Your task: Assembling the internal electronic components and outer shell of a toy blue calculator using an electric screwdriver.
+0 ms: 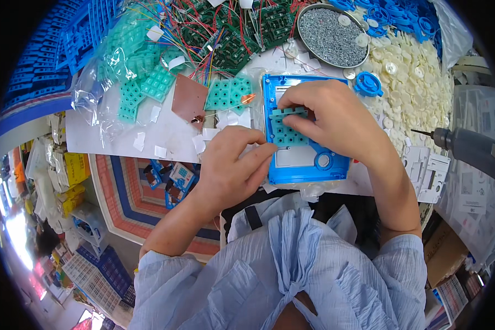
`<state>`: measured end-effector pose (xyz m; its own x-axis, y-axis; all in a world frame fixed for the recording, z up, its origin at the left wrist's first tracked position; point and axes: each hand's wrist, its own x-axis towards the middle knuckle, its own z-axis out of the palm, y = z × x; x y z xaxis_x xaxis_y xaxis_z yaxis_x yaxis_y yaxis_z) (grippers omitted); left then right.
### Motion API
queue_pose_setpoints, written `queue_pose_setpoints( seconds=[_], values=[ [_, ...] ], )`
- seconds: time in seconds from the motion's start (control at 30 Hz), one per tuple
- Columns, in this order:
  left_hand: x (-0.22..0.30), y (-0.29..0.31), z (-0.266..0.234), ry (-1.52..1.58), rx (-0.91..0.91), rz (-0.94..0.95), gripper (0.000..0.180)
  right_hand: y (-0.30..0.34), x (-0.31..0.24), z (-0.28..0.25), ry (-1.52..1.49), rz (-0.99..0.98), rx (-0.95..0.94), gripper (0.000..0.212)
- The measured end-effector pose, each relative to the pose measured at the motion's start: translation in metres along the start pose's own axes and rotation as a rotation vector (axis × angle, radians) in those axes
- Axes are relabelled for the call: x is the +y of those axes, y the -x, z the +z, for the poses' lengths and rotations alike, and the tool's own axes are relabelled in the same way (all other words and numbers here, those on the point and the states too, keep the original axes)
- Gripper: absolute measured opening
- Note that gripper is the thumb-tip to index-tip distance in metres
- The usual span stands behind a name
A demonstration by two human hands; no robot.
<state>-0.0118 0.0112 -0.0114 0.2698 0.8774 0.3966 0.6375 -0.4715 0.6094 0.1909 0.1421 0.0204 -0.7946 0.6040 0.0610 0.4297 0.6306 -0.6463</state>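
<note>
Head view: my left hand [228, 165] pinches the blue frame [302, 165] edge, right hand [330, 118] fingertips together pressing the teal keypad [286, 132] in; I'd judge seating step, next press corners flush

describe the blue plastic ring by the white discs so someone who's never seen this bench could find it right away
Start at the round metal tray of screws at the table's far side. Just below its right edge, beside the heap of white discs, lies the blue plastic ring. It is the lone blue piece against white, apart from the blue frame.
</note>
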Motion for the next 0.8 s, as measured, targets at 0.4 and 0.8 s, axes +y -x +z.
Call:
queue_pose_setpoints(
  seconds=[0.4,0.8],
  values=[
    [-0.009,0.002,-0.010,-0.043,0.109,-0.033,0.032,0.051,-0.039,0.005,0.297,-0.122,-0.125,0.084],
    [-0.058,0.008,-0.050,-0.316,0.202,-0.261,0.036,0.066,-0.063,0.047,0.303,0.157,-0.118,0.107]
  ],
)
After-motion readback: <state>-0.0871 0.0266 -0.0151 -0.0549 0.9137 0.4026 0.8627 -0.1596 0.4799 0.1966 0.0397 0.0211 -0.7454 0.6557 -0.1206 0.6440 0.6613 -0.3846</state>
